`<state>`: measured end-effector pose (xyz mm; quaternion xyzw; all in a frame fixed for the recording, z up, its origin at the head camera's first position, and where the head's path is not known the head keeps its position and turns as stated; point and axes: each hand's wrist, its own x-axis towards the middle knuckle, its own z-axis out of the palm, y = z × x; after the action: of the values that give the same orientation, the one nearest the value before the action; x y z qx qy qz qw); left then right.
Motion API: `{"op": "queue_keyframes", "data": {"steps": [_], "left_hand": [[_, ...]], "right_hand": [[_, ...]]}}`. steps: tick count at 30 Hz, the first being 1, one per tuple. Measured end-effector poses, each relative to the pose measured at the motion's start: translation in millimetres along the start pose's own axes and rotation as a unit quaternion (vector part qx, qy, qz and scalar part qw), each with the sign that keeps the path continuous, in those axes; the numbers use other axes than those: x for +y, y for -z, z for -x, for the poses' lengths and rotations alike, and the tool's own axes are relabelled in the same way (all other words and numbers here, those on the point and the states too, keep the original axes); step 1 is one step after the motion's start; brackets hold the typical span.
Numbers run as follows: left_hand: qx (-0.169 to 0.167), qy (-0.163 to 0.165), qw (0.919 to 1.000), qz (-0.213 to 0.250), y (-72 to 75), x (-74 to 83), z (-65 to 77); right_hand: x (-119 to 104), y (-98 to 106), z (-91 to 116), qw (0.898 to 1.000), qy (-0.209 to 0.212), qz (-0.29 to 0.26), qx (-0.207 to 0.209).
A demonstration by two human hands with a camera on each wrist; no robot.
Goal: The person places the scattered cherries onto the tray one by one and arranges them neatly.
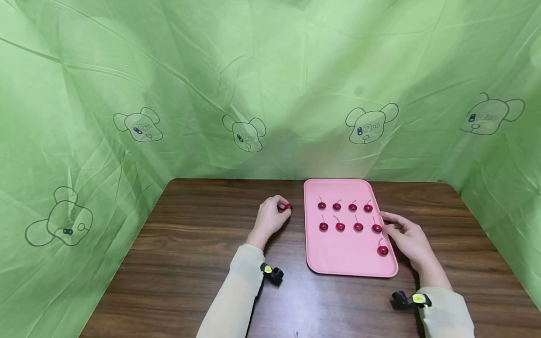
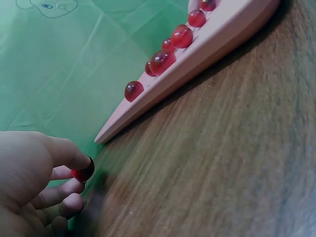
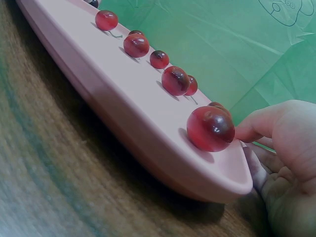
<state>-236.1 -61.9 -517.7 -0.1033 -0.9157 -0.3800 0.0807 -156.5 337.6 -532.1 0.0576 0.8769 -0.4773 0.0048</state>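
Observation:
My left hand (image 1: pixel 270 217) pinches a red cherry (image 1: pixel 288 206) between thumb and fingertips, low over the table left of the pink tray (image 1: pixel 346 263). In the left wrist view the cherry (image 2: pixel 84 169) shows at the tip of the thumb, with the other fingers loosely bent below. Several dark red cherries with stems stand on the tray in two rows, and a single cherry (image 1: pixel 382 250) begins a row nearer the front right. My right hand (image 1: pixel 407 238) holds the tray's right edge, its thumb at the rim beside a cherry (image 1: pixel 376 228) and its fingers (image 3: pixel 254 160) outside it.
The tray lies on a dark wood-grain table (image 1: pixel 177 263), close to its back edge. A green cloth (image 1: pixel 296 84) printed with mouse-head outlines hangs around the back and sides. Black wrist cameras (image 1: pixel 274 276) are strapped to both sleeved wrists.

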Motion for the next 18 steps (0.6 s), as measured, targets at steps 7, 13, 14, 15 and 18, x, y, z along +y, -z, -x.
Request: {"op": "queue_keyframes", "data": {"steps": [7,13,14,15,18], "left_hand": [[0.000,0.018,0.9985,0.052,6.5,10.3,-3.0],[-0.009,-0.007,0.9964,0.084,6.2,36.8,-1.3],[-0.014,-0.014,0.9960,0.087,5.3,42.9,0.1],[-0.019,-0.019,0.9954,0.092,4.4,49.4,1.8],[-0.041,-0.035,0.9938,0.097,-1.3,68.9,7.9]], "right_hand": [[-0.4,0.1,0.2,1.000,-0.002,0.003,-0.002],[-1.3,0.5,0.1,1.000,-0.002,0.010,-0.004],[-1.2,0.6,0.1,1.000,-0.003,0.010,-0.004],[-1.3,0.8,0.3,1.000,-0.003,0.011,-0.004],[-0.5,1.5,0.7,1.000,-0.003,0.011,-0.004]]}}
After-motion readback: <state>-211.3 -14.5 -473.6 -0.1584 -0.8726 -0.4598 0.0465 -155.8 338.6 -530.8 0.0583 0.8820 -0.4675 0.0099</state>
